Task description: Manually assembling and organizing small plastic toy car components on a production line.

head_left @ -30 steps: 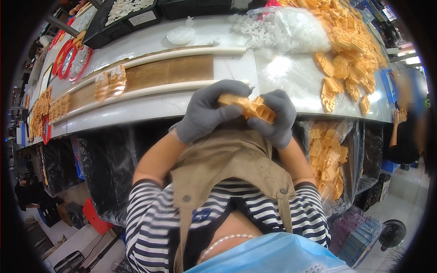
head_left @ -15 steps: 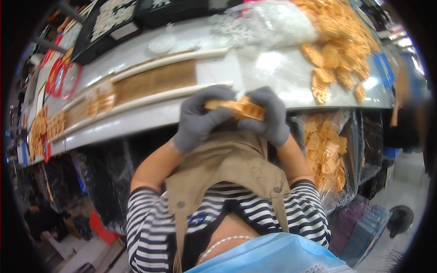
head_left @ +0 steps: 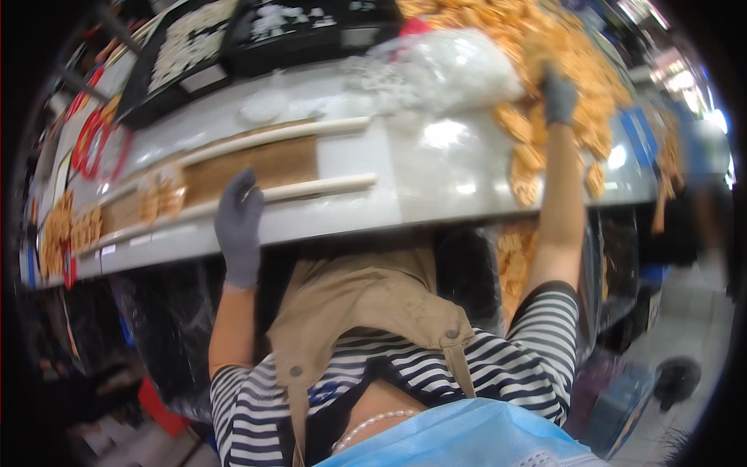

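My left hand (head_left: 240,233), in a grey glove, is beside the near white rail (head_left: 311,187). Its fingers are loosely bent, with a gap at the thumb and no part visible in it. Far to the right, my grey-gloved right hand (head_left: 558,97) reaches into a heap of orange plastic parts (head_left: 595,97) on the table. Motion smears its fingers among the parts, so whether it holds one is unclear. Between the rails runs a brown strip (head_left: 288,159), with a few orange parts (head_left: 162,194) standing at its left portion.
A clear plastic bag of whitish pieces (head_left: 467,70) lies left of the heap. Black trays (head_left: 303,47) of small white parts stand at the back. Red rings (head_left: 92,144) are at the far left. Below the table edge, a bag of orange parts (head_left: 513,261) sits behind my right arm.
My hands have separated; the orange part they held together is no longer visible between them. My left hand moved left to the rail, my right far right into the heap.
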A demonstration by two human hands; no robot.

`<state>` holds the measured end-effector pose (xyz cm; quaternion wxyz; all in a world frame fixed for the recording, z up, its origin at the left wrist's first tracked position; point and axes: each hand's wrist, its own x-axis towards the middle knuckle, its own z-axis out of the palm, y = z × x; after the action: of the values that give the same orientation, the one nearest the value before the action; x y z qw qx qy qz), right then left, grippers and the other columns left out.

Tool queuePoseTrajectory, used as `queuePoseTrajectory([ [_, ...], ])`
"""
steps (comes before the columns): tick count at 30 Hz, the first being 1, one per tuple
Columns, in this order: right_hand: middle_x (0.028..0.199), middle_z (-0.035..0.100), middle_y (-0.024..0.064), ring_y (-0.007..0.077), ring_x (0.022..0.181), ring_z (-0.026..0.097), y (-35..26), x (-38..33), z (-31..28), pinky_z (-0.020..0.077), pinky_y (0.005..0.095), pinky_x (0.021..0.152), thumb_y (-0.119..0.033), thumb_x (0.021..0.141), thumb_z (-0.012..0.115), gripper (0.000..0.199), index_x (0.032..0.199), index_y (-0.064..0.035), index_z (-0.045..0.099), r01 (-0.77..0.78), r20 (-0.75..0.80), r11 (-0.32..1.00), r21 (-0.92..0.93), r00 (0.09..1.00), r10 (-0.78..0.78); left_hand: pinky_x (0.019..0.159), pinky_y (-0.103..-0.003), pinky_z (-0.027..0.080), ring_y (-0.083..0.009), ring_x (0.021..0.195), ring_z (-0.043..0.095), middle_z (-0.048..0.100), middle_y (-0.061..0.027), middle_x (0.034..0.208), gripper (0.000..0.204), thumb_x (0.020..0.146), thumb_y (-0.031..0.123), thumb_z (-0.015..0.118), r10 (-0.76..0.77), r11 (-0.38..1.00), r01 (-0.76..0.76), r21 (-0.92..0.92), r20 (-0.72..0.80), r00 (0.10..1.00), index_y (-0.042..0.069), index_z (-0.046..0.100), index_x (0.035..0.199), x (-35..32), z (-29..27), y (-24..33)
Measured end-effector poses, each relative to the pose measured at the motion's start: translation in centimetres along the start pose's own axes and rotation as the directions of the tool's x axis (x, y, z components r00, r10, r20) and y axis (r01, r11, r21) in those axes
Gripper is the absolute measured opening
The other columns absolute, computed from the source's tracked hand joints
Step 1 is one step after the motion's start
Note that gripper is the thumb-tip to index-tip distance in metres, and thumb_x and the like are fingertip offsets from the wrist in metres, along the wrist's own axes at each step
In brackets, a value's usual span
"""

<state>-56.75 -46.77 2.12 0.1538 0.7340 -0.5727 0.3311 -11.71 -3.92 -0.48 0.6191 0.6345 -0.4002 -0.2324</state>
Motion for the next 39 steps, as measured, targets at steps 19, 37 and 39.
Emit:
queuePoseTrajectory([
  [19,0.099,0.061,0.0056,0.012,0.08,0.058,-0.5,-5.0,-2.8,0.0493,0.0243,0.071,-0.015,0.087,0.063,0.025,0.107,0.001,0.061,-0.392,0.287,0.169,0.904,0.851,0.439,0.102,-0.042,0.035,-0.0359,0.122,0.047,0.047,-0.0214,0.134,0.097,0.07,0.067,0.064,0.013,0.482,0.25,0.839,-0.293,0.956,0.005,0.037,0.139,11.1,-21.9,-8.7],
  [37,0.104,0.065,0.0183,0.0284,0.097,0.062,0.1,-14.8,-9.8,0.0455,0.0352,0.084,-0.048,0.082,0.062,0.056,0.11,0.0009,0.06,-0.532,0.487,0.834,0.148,0.773,0.407,0.089,-0.044,0.044,-0.0379,0.1,0.056,0.052,-0.0206,0.123,0.074,0.078,0.056,0.062,0.251,0.412,-0.122,0.903,0.016,0.968,0.009,0.043,0.132,5.0,0.2,-3.9],
  [39,0.11,0.062,0.0214,0.0311,0.102,0.06,-0.9,-15.1,-8.9,0.0453,0.0373,0.086,-0.053,0.077,0.065,0.067,0.116,0.0006,0.056,-0.322,0.489,0.946,0.043,0.832,0.262,0.09,-0.046,0.042,-0.0368,0.106,0.054,0.047,-0.0207,0.128,0.075,0.077,0.057,0.061,0.243,0.342,-0.181,0.922,0.099,0.965,0.01,0.042,0.133,4.2,1.9,-3.4],
])
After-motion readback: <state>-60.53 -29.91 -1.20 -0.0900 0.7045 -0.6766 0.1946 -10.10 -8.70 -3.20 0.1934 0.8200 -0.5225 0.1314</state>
